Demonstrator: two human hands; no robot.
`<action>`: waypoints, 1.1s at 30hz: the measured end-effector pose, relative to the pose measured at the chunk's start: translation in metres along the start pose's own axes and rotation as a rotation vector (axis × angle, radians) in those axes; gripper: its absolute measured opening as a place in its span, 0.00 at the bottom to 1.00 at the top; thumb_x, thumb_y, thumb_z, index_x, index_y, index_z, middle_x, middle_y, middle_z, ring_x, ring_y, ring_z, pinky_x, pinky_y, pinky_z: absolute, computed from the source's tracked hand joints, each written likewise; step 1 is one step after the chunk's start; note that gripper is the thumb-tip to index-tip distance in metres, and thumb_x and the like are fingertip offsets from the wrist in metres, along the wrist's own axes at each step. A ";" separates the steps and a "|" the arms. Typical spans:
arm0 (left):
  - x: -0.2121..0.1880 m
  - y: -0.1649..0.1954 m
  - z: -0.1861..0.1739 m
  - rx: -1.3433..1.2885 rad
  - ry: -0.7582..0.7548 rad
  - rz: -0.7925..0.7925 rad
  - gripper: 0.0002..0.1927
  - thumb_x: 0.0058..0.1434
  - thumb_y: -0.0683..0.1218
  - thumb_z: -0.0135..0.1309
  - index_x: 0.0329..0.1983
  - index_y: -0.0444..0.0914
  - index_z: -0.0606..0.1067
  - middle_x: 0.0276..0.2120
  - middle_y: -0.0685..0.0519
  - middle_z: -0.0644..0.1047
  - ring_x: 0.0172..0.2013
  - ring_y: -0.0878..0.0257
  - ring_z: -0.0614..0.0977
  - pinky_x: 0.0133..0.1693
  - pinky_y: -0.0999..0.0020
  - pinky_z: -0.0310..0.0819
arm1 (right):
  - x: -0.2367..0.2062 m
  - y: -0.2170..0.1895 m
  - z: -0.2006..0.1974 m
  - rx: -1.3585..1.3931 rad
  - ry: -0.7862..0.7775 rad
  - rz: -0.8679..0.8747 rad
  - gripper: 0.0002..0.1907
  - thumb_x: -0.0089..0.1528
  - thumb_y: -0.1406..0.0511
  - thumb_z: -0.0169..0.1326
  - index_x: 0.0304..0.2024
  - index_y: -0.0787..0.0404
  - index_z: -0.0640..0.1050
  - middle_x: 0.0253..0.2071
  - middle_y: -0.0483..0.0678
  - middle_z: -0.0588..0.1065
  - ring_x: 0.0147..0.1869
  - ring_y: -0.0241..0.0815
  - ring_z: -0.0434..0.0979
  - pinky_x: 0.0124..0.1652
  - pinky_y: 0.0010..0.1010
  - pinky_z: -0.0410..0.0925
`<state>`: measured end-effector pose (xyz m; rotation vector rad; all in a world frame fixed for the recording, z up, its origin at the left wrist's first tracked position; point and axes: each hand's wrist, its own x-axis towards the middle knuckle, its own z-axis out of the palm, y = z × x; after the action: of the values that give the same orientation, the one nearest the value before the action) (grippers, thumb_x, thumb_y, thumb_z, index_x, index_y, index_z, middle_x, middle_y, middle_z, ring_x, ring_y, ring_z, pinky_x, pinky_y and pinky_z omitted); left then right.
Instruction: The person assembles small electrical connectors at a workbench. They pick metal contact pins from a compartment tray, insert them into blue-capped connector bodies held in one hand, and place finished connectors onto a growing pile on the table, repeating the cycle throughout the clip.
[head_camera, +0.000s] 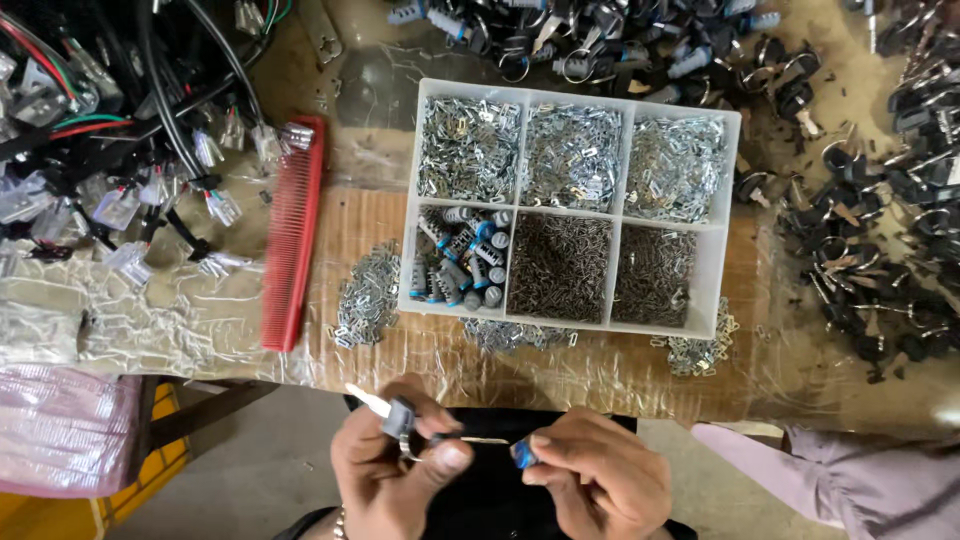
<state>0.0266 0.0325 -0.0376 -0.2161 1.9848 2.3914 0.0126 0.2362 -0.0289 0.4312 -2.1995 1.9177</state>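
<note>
My left hand grips a key with a grey head, its silver blade sticking up to the left. My right hand pinches a small blue-ended lock cylinder at its fingertips. A thin metal piece runs between the two hands. Both hands hover just below the table's near edge, in front of a white compartment tray. The tray holds several bins of small silver clips, dark springs and one bin of blue-and-grey cylinders.
A red comb lies left of the tray. Loose silver clips are piled beside and below the tray. Wire harnesses with clear connectors fill the left. Black keys on rings cover the right and far side. Pink cloth at lower right.
</note>
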 end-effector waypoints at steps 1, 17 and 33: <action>0.000 -0.002 0.000 0.009 -0.026 -0.047 0.10 0.56 0.39 0.68 0.35 0.34 0.76 0.31 0.53 0.76 0.31 0.67 0.75 0.36 0.73 0.67 | 0.001 -0.001 -0.001 -0.030 0.012 0.018 0.11 0.55 0.80 0.61 0.40 0.70 0.79 0.29 0.53 0.80 0.30 0.41 0.83 0.30 0.27 0.74; -0.013 -0.021 0.033 -0.180 0.018 0.336 0.13 0.56 0.37 0.72 0.32 0.33 0.75 0.23 0.51 0.76 0.23 0.66 0.74 0.24 0.74 0.72 | -0.017 0.002 -0.011 0.215 -0.002 -0.001 0.04 0.62 0.73 0.60 0.39 0.69 0.79 0.31 0.57 0.81 0.30 0.43 0.83 0.29 0.31 0.73; -0.024 -0.040 0.024 -0.143 -0.366 0.191 0.08 0.63 0.35 0.67 0.36 0.32 0.76 0.29 0.49 0.69 0.27 0.65 0.75 0.30 0.71 0.76 | -0.037 0.013 -0.029 0.150 -0.083 0.022 0.07 0.59 0.71 0.65 0.32 0.69 0.78 0.32 0.58 0.81 0.30 0.45 0.83 0.30 0.31 0.74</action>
<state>0.0524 0.0647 -0.0692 0.3986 1.7400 2.4608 0.0415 0.2699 -0.0493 0.5217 -2.1257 2.1216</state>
